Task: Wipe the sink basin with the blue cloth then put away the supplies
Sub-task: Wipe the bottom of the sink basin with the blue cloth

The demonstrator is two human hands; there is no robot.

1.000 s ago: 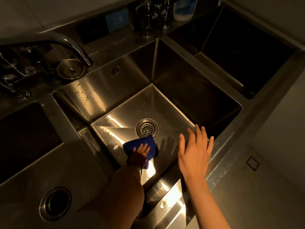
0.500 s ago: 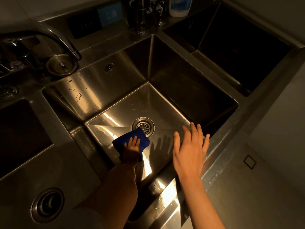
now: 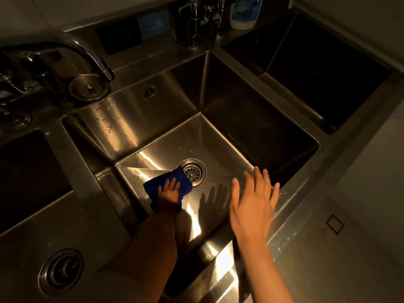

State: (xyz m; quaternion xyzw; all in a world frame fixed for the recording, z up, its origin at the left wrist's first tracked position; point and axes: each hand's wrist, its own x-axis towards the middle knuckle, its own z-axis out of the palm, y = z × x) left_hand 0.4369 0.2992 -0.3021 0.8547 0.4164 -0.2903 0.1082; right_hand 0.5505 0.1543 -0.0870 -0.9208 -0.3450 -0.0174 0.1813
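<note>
A folded blue cloth (image 3: 157, 182) lies flat on the floor of the steel sink basin (image 3: 220, 145), its far corner touching the round drain (image 3: 193, 171). My left hand (image 3: 169, 192) presses down on the cloth with fingers spread. My right hand (image 3: 253, 200) hovers open above the basin's near right corner, holding nothing, and casts a shadow on the basin floor. A white bottle with a blue label (image 3: 244, 13) stands on the back ledge.
A curved faucet (image 3: 87, 55) arches over the left rear, above a round metal plug (image 3: 88, 88). Dark side basins (image 3: 328, 68) flank the sink. A round opening (image 3: 62, 271) sits in the near left counter. Metal dispensers (image 3: 194, 25) stand at the back.
My left hand has slid the cloth leftward and farther along the basin floor, up against the drain. My right hand stays hovering open over the near rim.
</note>
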